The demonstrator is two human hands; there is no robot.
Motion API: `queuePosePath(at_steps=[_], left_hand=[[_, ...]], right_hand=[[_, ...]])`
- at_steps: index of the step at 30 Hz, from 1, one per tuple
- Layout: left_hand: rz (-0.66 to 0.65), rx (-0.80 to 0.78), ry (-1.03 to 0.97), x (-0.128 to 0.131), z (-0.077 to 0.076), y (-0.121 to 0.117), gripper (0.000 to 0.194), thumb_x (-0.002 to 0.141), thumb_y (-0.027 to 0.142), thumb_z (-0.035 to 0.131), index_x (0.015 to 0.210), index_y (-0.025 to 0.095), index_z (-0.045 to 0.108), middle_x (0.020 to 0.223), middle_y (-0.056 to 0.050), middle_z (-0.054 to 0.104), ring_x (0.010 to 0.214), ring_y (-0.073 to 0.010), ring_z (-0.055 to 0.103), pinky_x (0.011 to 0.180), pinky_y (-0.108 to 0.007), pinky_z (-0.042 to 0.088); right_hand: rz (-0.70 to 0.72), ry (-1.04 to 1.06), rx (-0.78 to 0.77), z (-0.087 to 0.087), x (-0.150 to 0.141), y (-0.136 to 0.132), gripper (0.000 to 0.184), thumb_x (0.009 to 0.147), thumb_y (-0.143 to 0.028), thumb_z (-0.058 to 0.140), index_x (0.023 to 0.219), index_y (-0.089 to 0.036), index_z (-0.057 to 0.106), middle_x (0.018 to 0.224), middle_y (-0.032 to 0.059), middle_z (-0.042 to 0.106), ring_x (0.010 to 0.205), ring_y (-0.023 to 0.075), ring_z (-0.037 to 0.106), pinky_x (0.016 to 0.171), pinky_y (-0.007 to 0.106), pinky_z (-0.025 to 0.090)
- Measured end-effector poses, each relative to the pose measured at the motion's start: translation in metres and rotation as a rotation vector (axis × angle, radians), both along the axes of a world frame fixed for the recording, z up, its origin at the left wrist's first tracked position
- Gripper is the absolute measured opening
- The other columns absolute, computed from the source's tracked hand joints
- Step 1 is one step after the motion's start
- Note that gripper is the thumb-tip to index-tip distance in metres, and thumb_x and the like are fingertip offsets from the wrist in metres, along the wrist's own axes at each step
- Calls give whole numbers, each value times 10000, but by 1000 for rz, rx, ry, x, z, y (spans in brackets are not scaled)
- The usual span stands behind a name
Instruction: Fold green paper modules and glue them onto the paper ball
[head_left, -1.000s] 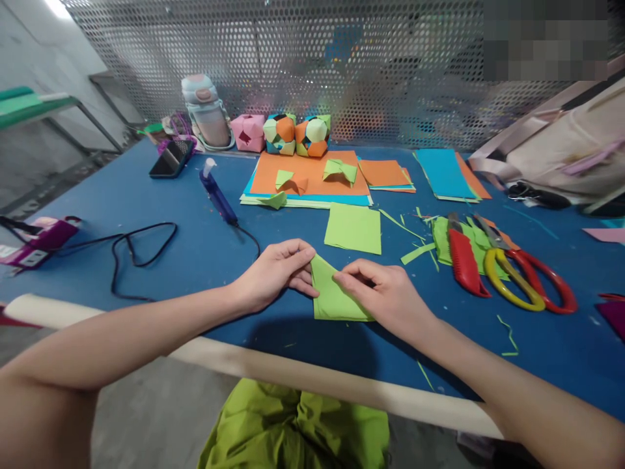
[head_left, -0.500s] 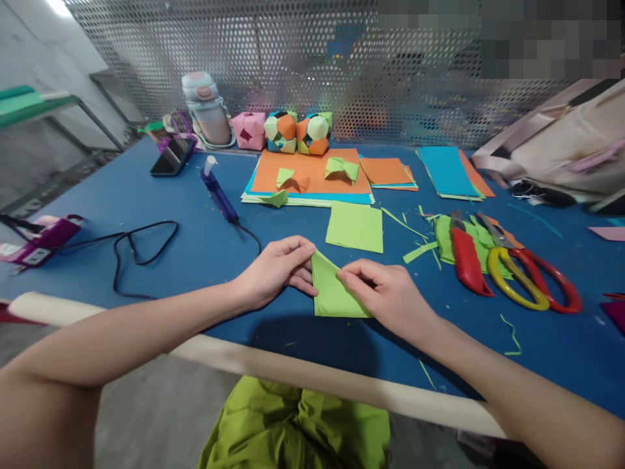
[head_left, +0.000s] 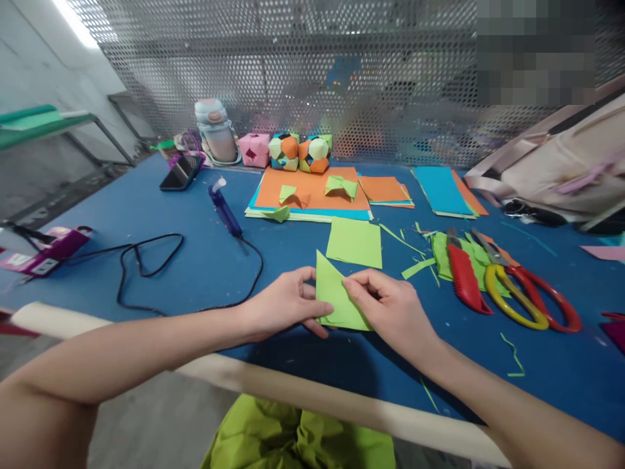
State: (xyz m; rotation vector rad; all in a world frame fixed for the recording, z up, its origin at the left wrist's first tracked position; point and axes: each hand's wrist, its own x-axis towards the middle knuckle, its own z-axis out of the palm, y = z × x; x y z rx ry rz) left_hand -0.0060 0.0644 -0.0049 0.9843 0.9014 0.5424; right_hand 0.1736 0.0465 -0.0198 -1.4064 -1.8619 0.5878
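Note:
Between my two hands is a piece of green paper [head_left: 336,296], folded on a slant into a triangle-like shape with its point upward. My left hand [head_left: 288,303] grips its lower left edge, thumb on the front and fingers behind. On the slanted right edge, my right hand [head_left: 390,303] pinches the paper between thumb and forefinger. Just beyond lies a flat stack of square green paper [head_left: 354,243]. Small folded pieces, one of them a green folded piece [head_left: 340,187], rest on large orange sheets [head_left: 312,179] farther back.
To the right lie a red box cutter [head_left: 463,277], scissors [head_left: 517,286] with yellow and red handles, and green scraps. A blue glue gun [head_left: 224,212] trails its cord at left. Folded paper cubes [head_left: 284,153], a bottle [head_left: 217,133] and a phone [head_left: 182,172] stand or lie behind.
My left thumb has slid from the paper's top corner down to its lower left edge. The top corner now stands free. The view has tilted slightly upward.

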Motion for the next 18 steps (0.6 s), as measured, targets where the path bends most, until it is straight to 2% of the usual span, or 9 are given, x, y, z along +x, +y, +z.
queuePosePath(at_steps=[5,10,13,18], left_hand=[[-35,34,35,0,0,-1,358,687,158,683,981,147,480,721,-41,679,616,-168,669,485,-254,558],[-119,19,48,0,-1,-2,283,717,117,615,961,151,475,714,-29,662,577,-147,660,462,-225,548],[-140,20,39,0,-2,-2,279,715,120,624,941,154,464,704,-24,656,577,-146,661,469,-224,551],[-151,31,-1,0,-1,-2,263,727,135,632,934,149,470,717,-33,668,623,-150,674,522,-236,566]], right_hand=[[14,55,-92,3,-1,2,278,847,-368,479,691,-176,607,584,-4,580,512,110,468,488,218,373],[76,186,-233,8,-3,6,283,837,-400,489,760,-174,641,700,14,638,622,136,544,544,221,428],[70,231,-260,7,-4,6,284,831,-396,501,726,-169,634,697,19,641,629,144,553,558,233,441],[4,248,-244,2,-5,4,296,825,-412,511,710,-161,618,621,10,594,555,124,503,482,221,399]])
